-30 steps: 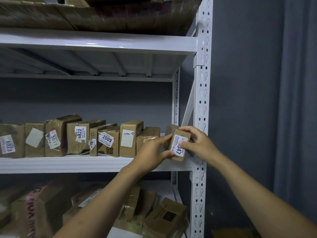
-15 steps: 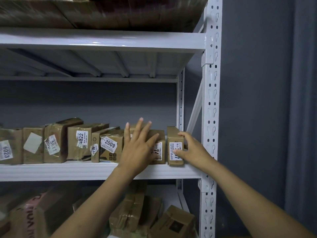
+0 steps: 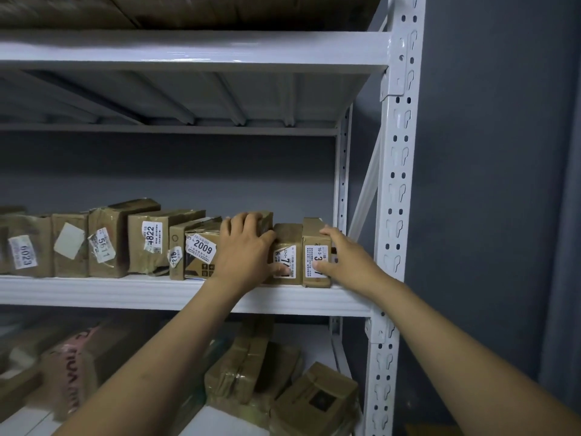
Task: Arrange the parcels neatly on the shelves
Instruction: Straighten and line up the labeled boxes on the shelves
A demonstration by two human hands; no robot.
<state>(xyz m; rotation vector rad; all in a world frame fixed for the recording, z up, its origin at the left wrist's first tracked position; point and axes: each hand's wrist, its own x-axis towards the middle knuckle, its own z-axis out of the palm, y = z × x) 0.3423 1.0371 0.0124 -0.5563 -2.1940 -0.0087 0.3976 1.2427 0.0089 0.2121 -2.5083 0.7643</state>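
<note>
On the head camera I saw the left hand draped over the tall parcel in the row on the middle shelf. Its fingers curled over the top edge and its thumb lay on the label of the next parcel. The right hand gripped the end parcel, thumb across its white label, fingers round its right side, near the white upright. That box stood upright at the row's right end, touching its neighbour. Further left stood the 2009 parcel, the 4822 parcel, the 5611 parcel and the 6023 parcel. Jumbled parcels lay on the lower shelf
</note>
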